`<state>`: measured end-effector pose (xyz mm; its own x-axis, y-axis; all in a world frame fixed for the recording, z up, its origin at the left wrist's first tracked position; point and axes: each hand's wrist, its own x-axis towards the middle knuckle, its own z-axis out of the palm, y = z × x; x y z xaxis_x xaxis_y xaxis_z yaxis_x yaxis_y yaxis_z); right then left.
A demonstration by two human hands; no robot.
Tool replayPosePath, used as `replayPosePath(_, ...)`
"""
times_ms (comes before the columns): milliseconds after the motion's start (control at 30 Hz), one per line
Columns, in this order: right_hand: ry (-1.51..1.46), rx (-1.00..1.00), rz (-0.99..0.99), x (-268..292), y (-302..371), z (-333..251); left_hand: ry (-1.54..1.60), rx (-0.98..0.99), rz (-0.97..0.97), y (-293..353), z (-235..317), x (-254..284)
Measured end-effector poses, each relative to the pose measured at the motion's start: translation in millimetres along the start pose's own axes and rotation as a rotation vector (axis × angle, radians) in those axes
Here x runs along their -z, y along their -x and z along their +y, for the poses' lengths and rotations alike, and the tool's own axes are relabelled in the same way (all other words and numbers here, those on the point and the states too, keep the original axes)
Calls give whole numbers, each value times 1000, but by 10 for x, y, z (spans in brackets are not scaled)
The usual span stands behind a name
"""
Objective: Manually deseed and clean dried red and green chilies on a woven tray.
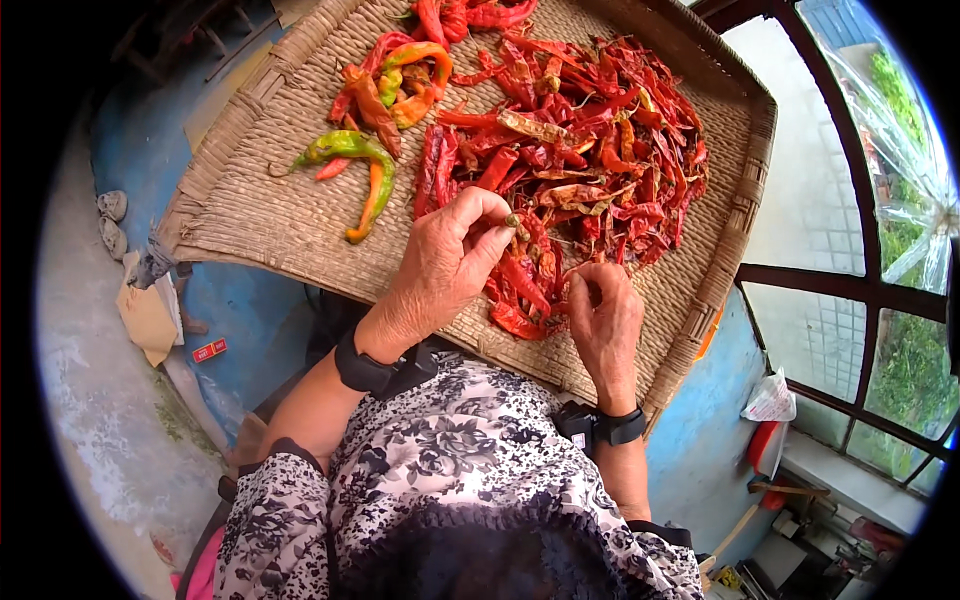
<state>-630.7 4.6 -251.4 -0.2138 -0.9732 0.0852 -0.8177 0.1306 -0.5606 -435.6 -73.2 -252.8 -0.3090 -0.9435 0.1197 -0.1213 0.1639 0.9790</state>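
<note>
A wide woven tray (pixel 250 215) spreads out in front of me, with a large pile of dried red chili peppers (pixel 600 150) on its right side. Between thumb and index finger, my left hand (pixel 440 255) pinches a chili pepper (pixel 515 221) at its brownish-green stem end. Most of that pepper's body cannot be told apart from those around it. My right hand (pixel 608 320) is closed in a pinch at the near edge of the pile; whatever is between its fingertips is too small to make out. Several red peppers (pixel 520 285) lie between the two hands.
On the tray's left lie a curled green-orange pepper (pixel 375 185) and other fresher ones. A window with a dark frame (pixel 860 290) and a cracked pane stands at the right. Shoes (pixel 112 220), cardboard (pixel 150 315) and a small red box (pixel 210 350) are on the floor at left.
</note>
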Motion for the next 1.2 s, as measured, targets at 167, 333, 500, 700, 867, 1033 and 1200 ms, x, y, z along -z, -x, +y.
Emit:
replayPosePath(167, 79, 10, -153, -20, -42, -53, 28, 10, -10, -9, 22, -64)
replayPosePath(333, -39, 17, -33, 66, -8, -43, 5, -37, 25, -3, 2, -72)
replayPosePath(500, -71, 18, 212, 570, 203, 13, -58, -43, 8, 11, -30, -64)
replayPosePath(700, 336, -105, 690, 1156, 328, 669, -18, -18, -29, 3, 44, -139)
replayPosePath(867, 32, 9, 377, 780, 221, 318, -60, 2, -86, 45, 112, -206)
replayPosePath(1033, 276, 225, -46, 86, 11, 83, -83, -33, -50, 63, 120, -193)
replayPosePath(1200, 346, 255, -122, 19, -83, 149, -74, -15, -33, 55, 84, -174)
